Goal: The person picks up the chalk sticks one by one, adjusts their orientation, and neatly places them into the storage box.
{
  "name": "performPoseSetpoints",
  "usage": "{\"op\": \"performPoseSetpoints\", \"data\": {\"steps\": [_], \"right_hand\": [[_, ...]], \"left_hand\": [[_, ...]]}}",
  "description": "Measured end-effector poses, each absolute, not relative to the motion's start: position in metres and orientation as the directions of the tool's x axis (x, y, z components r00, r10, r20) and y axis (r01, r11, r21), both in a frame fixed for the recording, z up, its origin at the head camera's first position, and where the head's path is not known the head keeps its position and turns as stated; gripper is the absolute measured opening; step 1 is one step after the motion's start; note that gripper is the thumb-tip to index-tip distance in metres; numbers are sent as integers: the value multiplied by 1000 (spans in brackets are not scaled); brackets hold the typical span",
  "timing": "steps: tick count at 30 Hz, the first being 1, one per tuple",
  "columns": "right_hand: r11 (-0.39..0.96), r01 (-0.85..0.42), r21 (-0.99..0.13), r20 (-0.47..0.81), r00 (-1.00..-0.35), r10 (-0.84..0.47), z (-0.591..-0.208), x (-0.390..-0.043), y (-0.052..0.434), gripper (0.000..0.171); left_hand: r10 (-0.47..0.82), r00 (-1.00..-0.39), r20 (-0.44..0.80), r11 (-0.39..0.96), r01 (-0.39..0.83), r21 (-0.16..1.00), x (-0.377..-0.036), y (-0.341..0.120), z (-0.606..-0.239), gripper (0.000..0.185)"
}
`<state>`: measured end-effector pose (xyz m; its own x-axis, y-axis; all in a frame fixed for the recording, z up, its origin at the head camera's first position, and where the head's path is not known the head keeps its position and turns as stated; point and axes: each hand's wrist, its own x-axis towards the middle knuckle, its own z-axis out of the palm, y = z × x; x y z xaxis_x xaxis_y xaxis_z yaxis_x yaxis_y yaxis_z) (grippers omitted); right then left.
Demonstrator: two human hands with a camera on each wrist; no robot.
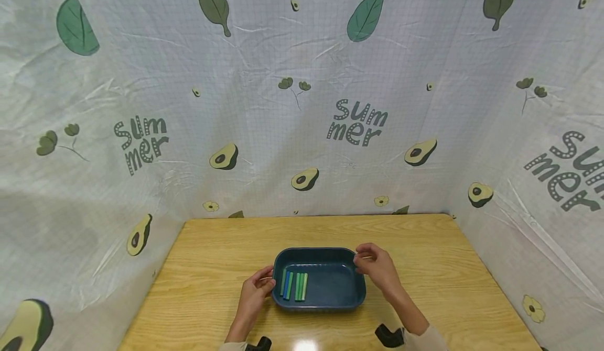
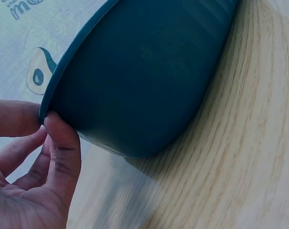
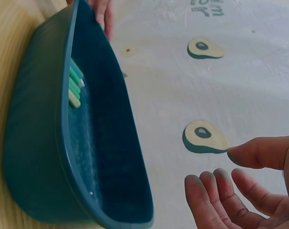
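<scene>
A dark teal plastic basin [image 1: 332, 285] sits on the table in the head view. Several chalk-like sticks [image 1: 298, 287], green, pale green and one blue, lie side by side along its left end. My left hand [image 1: 252, 294] is at the basin's left end. Thumb and forefinger of that left hand [image 2: 37, 157] pinch the rim in the left wrist view. My right hand [image 1: 377, 270] hovers by the far right corner, fingers loosely bent and holding nothing. In the right wrist view, a gap separates this right hand [image 3: 249, 191] from the rim, and its fingertips look dusty.
The wooden table [image 1: 226, 246] extends around the basin on all sides. Behind it and at both sides hangs a white sheet [image 1: 264, 131] printed with avocados, leaves and lettering. Dark wrist devices [image 1: 390, 335] show near both sleeves.
</scene>
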<state>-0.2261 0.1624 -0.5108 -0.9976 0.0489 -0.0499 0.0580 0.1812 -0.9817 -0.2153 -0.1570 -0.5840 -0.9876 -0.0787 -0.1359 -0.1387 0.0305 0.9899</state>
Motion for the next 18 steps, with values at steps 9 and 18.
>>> {"op": "performPoseSetpoints", "data": {"steps": [9,18], "right_hand": [[216,41,-976,-20,-995,97,-512,-227,180,27],[283,52,-958,-4,-986,165,-517,-223,191,26]], "left_hand": [[-65,-989,-136,36,-139,990,-218,-157,-581,43],[-75,-989,-125,46,-129,991,-216,-158,-585,42]]}}
